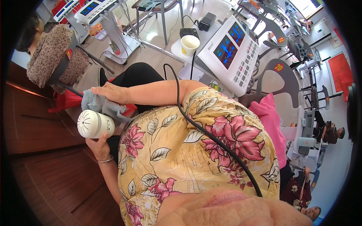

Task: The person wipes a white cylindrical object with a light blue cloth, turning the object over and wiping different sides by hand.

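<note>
My left hand [98,147], with a bracelet at its wrist, grips a white cylindrical device [97,124] from below. The device has a domed, slotted top and a grey band, and bears writing. Close above it, my right hand [114,93] holds a bunched grey cloth [99,103], which hangs down beside the device. Whether the cloth touches the device I cannot tell. Both hands are in front of my yellow flowered blouse [175,147], and black trousers [137,75] show beyond them. A black cable [210,135] runs across my chest.
Beside me stands a white control unit [229,53] with two lit screens. A paper cup [190,45] and a black power adapter [207,22] are near it. Brown wooden panels [48,141], a red bag [65,100], a chair [278,75] and pink cloth [267,118] surround me. Other people sit farther off.
</note>
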A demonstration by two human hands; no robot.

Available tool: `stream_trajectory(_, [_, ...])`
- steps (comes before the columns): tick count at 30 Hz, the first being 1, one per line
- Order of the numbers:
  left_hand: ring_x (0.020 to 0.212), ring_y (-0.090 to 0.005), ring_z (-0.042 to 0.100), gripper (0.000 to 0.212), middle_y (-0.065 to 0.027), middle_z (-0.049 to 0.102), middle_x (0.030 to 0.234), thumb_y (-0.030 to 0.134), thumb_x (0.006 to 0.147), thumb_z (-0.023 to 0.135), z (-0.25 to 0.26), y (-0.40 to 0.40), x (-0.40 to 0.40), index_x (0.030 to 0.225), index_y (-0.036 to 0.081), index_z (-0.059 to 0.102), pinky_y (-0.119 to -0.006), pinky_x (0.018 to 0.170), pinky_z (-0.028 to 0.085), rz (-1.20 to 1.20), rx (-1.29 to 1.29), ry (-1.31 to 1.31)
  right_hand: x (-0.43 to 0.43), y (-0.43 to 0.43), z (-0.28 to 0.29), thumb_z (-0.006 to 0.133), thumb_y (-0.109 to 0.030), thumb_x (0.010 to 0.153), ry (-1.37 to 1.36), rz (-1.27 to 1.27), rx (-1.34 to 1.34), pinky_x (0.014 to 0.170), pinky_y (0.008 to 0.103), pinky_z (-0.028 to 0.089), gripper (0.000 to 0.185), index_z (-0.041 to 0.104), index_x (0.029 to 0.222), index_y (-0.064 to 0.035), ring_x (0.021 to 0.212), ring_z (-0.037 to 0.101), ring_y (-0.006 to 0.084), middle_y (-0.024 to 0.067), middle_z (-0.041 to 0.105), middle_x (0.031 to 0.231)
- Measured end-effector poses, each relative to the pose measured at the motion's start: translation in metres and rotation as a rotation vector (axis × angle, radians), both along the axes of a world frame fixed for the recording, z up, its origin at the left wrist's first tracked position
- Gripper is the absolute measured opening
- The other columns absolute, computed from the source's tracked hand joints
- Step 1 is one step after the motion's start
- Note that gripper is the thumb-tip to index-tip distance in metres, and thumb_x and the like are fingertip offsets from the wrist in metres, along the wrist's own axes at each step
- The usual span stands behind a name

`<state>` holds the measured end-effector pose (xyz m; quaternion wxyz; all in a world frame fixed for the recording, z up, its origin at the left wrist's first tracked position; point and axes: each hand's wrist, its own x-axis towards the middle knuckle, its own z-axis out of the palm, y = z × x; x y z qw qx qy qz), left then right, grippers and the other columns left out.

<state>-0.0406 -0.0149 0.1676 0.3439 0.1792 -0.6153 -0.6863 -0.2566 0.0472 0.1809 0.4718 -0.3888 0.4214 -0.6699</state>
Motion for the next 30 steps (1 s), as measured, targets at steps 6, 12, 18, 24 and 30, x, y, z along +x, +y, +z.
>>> stream_trajectory(6, [0.098, -0.0229, 0.060, 0.066, -0.0123, 0.059, 0.112, 0.005, 0.065, 0.076, 0.000, -0.001, -0.001, 0.124, -0.006, 0.049, -0.035, 0.089, 0.048, -0.024, -0.002, 0.018, 0.009, -0.009, -0.020, 0.050, -0.046, 0.091, 0.478, -0.005, -0.050, 0.058, 0.0308, 0.047, 0.052, 0.067, 0.095, 0.0025, 0.058, 0.057, 0.0192, 0.0146, 0.064, 0.074])
stream_trajectory(12, [0.098, -0.0231, 0.060, 0.066, -0.0126, 0.059, 0.112, 0.004, 0.064, 0.076, 0.001, 0.000, 0.001, 0.124, -0.006, 0.049, -0.036, 0.089, 0.048, 0.000, -0.023, 0.001, -0.004, -0.019, -0.019, 0.057, -0.036, 0.088, 0.392, -0.138, 0.045, 0.059, 0.0312, 0.047, 0.039, 0.068, 0.086, 0.0012, 0.060, 0.056, 0.0189, 0.0123, 0.063, 0.071])
stream_trajectory(18, [0.098, -0.0232, 0.061, 0.067, -0.0126, 0.059, 0.111, 0.006, 0.063, 0.077, 0.000, 0.000, 0.001, 0.123, -0.006, 0.049, -0.035, 0.089, 0.048, -0.019, -0.015, -0.005, 0.004, -0.012, -0.010, 0.053, -0.039, 0.094, 0.745, 0.120, -0.009, 0.076, 0.0299, 0.047, 0.043, 0.067, 0.101, 0.0009, 0.078, 0.058, 0.0151, 0.0107, 0.067, 0.084])
stream_trajectory(24, [0.095, -0.0210, 0.061, 0.059, -0.0112, 0.060, 0.108, 0.012, 0.071, 0.073, 0.002, 0.000, 0.002, 0.122, -0.007, 0.050, -0.033, 0.087, 0.048, -0.092, -0.147, -0.052, 0.003, -0.009, -0.007, 0.050, -0.051, 0.091, 0.493, 0.172, -0.011, 0.071, 0.0328, 0.048, 0.055, 0.067, 0.098, 0.0008, 0.078, 0.060, 0.0199, 0.0134, 0.067, 0.085])
stream_trajectory(30, [0.098, -0.0236, 0.061, 0.066, -0.0130, 0.059, 0.112, 0.010, 0.065, 0.075, -0.002, 0.001, 0.003, 0.123, -0.007, 0.049, -0.035, 0.089, 0.048, -0.019, 0.006, -0.007, 0.014, -0.004, 0.007, 0.050, -0.054, 0.091, 0.253, 0.150, 0.102, 0.074, 0.0286, 0.048, 0.060, 0.068, 0.104, 0.0022, 0.085, 0.058, 0.0144, 0.0107, 0.067, 0.093])
